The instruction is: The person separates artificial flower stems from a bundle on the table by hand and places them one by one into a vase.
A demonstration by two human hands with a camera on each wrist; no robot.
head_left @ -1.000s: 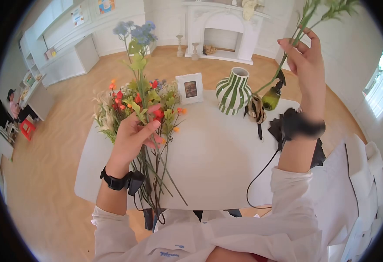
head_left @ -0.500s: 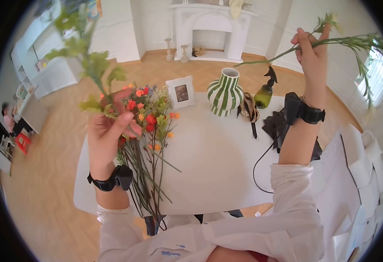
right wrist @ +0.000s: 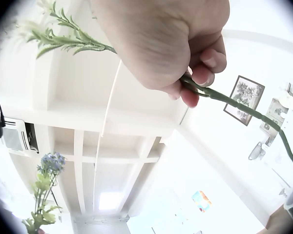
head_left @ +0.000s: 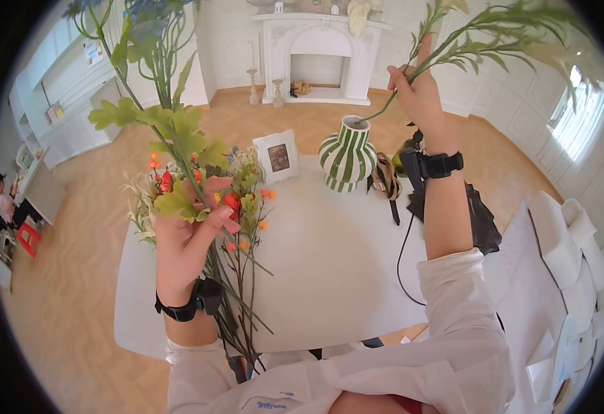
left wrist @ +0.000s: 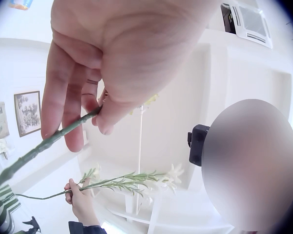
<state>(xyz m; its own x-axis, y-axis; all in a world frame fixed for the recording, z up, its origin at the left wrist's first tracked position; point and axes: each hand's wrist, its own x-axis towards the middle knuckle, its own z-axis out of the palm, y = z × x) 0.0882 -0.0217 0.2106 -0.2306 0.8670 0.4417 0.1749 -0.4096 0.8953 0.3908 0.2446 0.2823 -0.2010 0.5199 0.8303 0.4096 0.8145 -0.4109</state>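
Note:
My left hand (head_left: 190, 252) pinches the stem of a blue flower with lobed green leaves (head_left: 178, 131), held above the table's left side. In the left wrist view its thick green stem (left wrist: 44, 145) passes between thumb and fingers. My right hand (head_left: 423, 103) grips a leafy branch with pale blossoms (head_left: 495, 41); the branch's lower stem (head_left: 385, 107) bends down to the mouth of a green-and-white striped vase (head_left: 348, 155). In the right wrist view the green stem (right wrist: 244, 108) runs out from the pinched fingertips. Whether its end is inside the vase I cannot tell.
Red, orange and white flowers (head_left: 229, 207) lie on the left of the white table (head_left: 316, 276), stems toward me. A picture frame (head_left: 276, 157), gold-and-black ribbon (head_left: 385, 178), green spray bottle (head_left: 407, 153) and black material (head_left: 478, 217) stand or lie there. Someone sits at far left.
The right hand has moved left, bringing its branch's stem to the vase mouth. The left hand holds its blue flower throughout, having shifted left, then slightly back right and lower.

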